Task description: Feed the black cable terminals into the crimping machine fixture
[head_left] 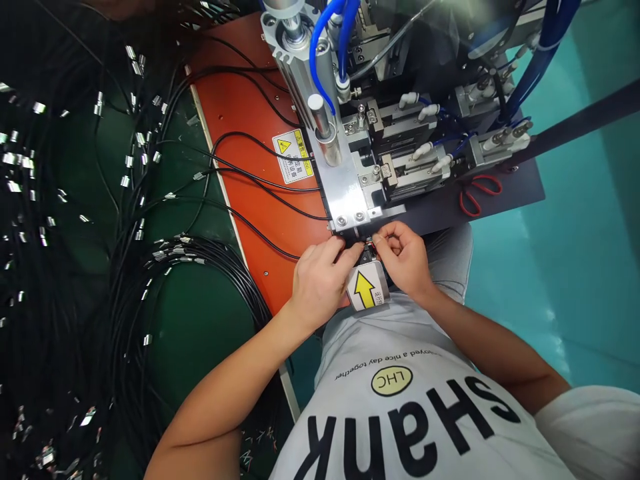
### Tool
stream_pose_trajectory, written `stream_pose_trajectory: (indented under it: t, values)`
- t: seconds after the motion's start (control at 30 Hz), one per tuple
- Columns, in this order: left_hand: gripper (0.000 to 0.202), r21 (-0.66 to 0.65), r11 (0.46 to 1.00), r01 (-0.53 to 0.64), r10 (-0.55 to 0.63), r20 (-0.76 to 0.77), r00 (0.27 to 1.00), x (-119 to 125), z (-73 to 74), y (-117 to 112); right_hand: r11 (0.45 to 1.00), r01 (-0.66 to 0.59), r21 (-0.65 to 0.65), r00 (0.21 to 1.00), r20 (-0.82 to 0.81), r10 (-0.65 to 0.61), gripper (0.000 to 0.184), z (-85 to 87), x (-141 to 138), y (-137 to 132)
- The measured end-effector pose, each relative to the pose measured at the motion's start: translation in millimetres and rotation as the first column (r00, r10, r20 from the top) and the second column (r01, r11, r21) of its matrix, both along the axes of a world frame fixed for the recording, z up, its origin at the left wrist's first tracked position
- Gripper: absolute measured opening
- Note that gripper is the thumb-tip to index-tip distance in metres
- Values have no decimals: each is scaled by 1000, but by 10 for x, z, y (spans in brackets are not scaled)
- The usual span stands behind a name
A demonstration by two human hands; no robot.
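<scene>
Both my hands meet at the front of a metal press machine [345, 180], just under its aluminium plate. My left hand [320, 280] pinches a thin black cable [260, 233] that runs in from the left over the orange mat [245, 113]. My right hand [405, 257] has its fingers closed on the cable's end at the machine's slot; small red and dark wire tips show between the fingertips. A white guard with a yellow arrow label [367, 287] sits directly below the hands.
A large heap of black cables with metal-clipped ends [100, 220] covers the green surface at left. Red-handled scissors [477, 193] lie on the dark machine base at right. Blue air hoses [327, 40] loop above the machine. Teal floor lies at right.
</scene>
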State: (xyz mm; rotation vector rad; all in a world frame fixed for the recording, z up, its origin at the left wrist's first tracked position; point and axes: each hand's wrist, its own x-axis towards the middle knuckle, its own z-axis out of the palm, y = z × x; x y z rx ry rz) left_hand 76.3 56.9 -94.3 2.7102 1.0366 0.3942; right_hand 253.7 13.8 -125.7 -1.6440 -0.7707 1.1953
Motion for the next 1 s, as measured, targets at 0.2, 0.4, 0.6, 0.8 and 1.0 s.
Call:
stream_pose_trajectory:
  t: [0.2,0.4,0.6,0.8,1.0]
  values:
    - [32,-76,997,-30,35,69,997,-20,119,-6,995,-98,-16,985,-146,95,24,80,22,-10]
    - [27,-64,998,-24,29,83,996,-127,229,-30,989,-141,-50,978,-162,131,30,46,-1,-47]
    - [24,-142,986,-85,102,117,988,-202,254,-117,982,-170,-82,961,-233,146,32,22,0,-89]
    - [18,-186,980,-66,84,88,993,-227,278,-116,982,-158,-104,916,-387,106,32,-10,-44,-101]
    - [19,-191,978,-86,94,31,995,-284,300,-155,987,-92,-130,890,-455,23,26,73,-90,-108]
